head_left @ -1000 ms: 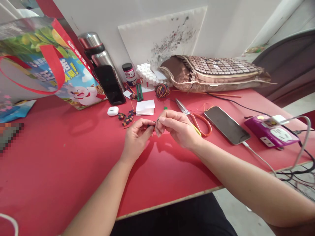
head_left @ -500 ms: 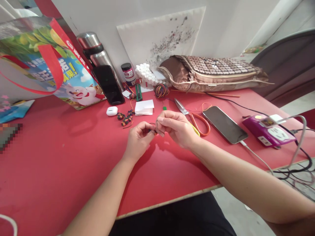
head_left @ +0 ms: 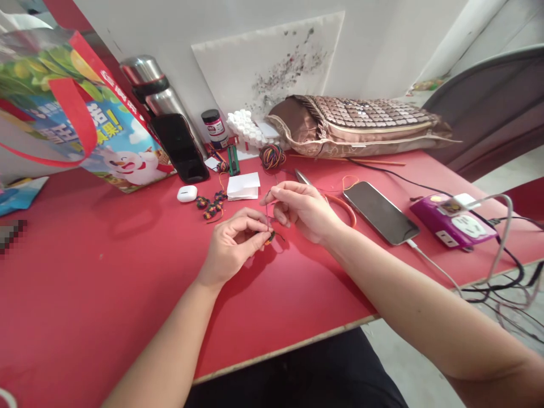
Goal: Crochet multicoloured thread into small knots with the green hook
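Note:
My left hand is closed in a pinch on a small multicoloured crochet piece, most of it hidden by the thumb and fingers. A short dark yarn end sticks out of it to the right. Just above and to the right, my right hand pinches a thin strand of yarn that runs taut down to the piece. Behind the right hand lie orange-handled scissors, partly covered. Beyond the hands are a ball of multicoloured yarn and another multicoloured crochet piece.
A folded white paper and a white earbud case lie past my left hand. At the right are a phone on a cable and a purple power strip. A steel flask, a shopping bag and a brown cushion stand behind.
My right hand has lifted slightly away from the left, and a taut strand now shows between them. More of the crochet piece shows at my left fingertips. The view has shifted a little.

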`<state>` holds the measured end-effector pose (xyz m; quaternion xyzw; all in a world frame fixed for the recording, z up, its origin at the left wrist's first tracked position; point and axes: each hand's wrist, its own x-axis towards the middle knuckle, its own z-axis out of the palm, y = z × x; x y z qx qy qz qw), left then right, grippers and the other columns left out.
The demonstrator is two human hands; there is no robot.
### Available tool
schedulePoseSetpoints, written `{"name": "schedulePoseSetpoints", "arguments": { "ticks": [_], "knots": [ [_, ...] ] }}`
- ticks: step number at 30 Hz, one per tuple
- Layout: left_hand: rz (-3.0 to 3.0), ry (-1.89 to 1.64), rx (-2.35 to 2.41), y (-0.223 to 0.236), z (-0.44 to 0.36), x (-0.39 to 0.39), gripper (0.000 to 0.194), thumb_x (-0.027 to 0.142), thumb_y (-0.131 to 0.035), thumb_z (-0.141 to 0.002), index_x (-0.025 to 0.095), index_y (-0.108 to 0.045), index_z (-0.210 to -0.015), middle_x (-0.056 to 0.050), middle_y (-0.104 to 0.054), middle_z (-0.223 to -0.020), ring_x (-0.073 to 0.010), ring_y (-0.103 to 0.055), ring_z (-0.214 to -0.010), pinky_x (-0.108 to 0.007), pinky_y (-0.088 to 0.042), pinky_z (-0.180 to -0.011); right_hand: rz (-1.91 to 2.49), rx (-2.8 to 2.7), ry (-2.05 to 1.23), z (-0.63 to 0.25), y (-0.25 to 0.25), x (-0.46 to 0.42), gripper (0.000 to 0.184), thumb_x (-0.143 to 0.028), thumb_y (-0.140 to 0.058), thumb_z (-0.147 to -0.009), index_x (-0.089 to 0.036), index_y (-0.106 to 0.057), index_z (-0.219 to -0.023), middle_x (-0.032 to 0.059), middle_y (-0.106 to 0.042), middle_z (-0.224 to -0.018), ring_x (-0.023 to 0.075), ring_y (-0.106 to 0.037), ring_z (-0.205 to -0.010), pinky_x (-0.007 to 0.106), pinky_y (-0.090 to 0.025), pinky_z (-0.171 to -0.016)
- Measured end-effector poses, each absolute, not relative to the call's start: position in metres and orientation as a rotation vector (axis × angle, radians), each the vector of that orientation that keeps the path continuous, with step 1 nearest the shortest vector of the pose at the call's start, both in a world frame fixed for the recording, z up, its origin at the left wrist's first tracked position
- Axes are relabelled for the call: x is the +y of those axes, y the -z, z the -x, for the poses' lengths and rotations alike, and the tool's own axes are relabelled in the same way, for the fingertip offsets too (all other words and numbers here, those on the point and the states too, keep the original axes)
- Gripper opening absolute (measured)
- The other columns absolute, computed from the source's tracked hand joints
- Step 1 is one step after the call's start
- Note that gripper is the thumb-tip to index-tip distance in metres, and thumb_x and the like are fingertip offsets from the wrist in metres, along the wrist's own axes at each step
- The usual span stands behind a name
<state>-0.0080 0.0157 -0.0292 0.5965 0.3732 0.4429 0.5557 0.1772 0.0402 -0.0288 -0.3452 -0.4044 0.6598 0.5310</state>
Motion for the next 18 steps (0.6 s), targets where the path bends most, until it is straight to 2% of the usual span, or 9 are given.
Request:
{"name": "schedulePoseSetpoints", "arguments": {
  "ticks": [4, 8, 10, 12, 15, 18],
  "knots": [
    [-1.167, -1.043, 0.923, 0.033, 0.008, 0.018, 0.016, 0.025, -0.093, -0.070, 0.018, -0.079, -0.071, -0.006, -0.075, -0.087, -0.0100, -0.060, -0.054, -0.024, -0.045, -0.045, 0.912, -0.896, -1.659, -0.175, 0.033, 0.043, 0.024, -0.038, -0.082, -0.083, -0.016, -0.072, -0.089, 0.0058, -0.079, -0.090, 0.0051, -0.049, -0.043, 0.020, -0.038, -0.038],
    [-1.049, -1.111, 1.003, 0.036, 0.010, 0.025, 0.022, 0.027, -0.095, -0.063, 0.018, -0.079, -0.075, -0.005, -0.077, -0.076, -0.0107, -0.060, -0.053, -0.021, -0.040, -0.043, 1.017, -0.921, -1.812, -0.176, 0.028, 0.041, 0.036, -0.047, -0.083, -0.085, -0.018, -0.068, -0.101, 0.0064, -0.080, -0.084, 0.0074, -0.050, -0.037, 0.021, -0.033, -0.033],
    [-1.015, -1.151, 1.037, 0.037, 0.012, 0.029, 0.024, 0.027, -0.095, -0.062, 0.018, -0.078, -0.075, -0.004, -0.076, -0.073, -0.0103, -0.060, -0.053, -0.021, -0.041, -0.045, 1.046, -1.068, -1.907, -0.178, 0.025, 0.039, 0.043, -0.049, -0.089, -0.078, -0.018, -0.068, -0.098, 0.0062, -0.079, -0.078, 0.0085, -0.051, -0.038, 0.021, -0.032, -0.033],
    [-0.986, -1.185, 1.062, 0.037, 0.014, 0.032, 0.025, 0.027, -0.095, -0.060, 0.017, -0.076, -0.075, -0.004, -0.076, -0.073, -0.0095, -0.059, -0.053, -0.021, -0.042, -0.046, 1.079, -1.248, -1.922, -0.180, 0.025, 0.039, 0.039, -0.043, -0.093, -0.073, -0.016, -0.070, -0.089, 0.0038, -0.075, -0.068, 0.0078, -0.049, -0.039, 0.021, -0.030, -0.035],
    [-0.958, -1.206, 1.091, 0.037, 0.017, 0.036, 0.028, 0.029, -0.094, -0.059, 0.017, -0.075, -0.075, -0.004, -0.077, -0.073, -0.0090, -0.058, -0.053, -0.021, -0.041, -0.046, 1.196, -1.416, -1.643, -0.184, 0.024, 0.040, 0.026, -0.033, -0.088, -0.076, -0.015, -0.070, -0.072, -0.0012, -0.065, -0.054, 0.0060, -0.043, -0.043, 0.020, -0.026, -0.040],
    [-0.952, -1.184, 1.119, 0.038, 0.018, 0.036, 0.031, 0.032, -0.095, -0.059, 0.017, -0.074, -0.076, -0.004, -0.075, -0.070, -0.0087, -0.056, -0.051, -0.020, -0.039, -0.046, 1.217, -1.467, -1.424, -0.188, 0.022, 0.041, 0.027, -0.033, -0.087, -0.077, -0.014, -0.071, -0.066, -0.0028, -0.059, -0.053, 0.0058, -0.042, -0.048, 0.021, -0.027, -0.044]
  ]
}}
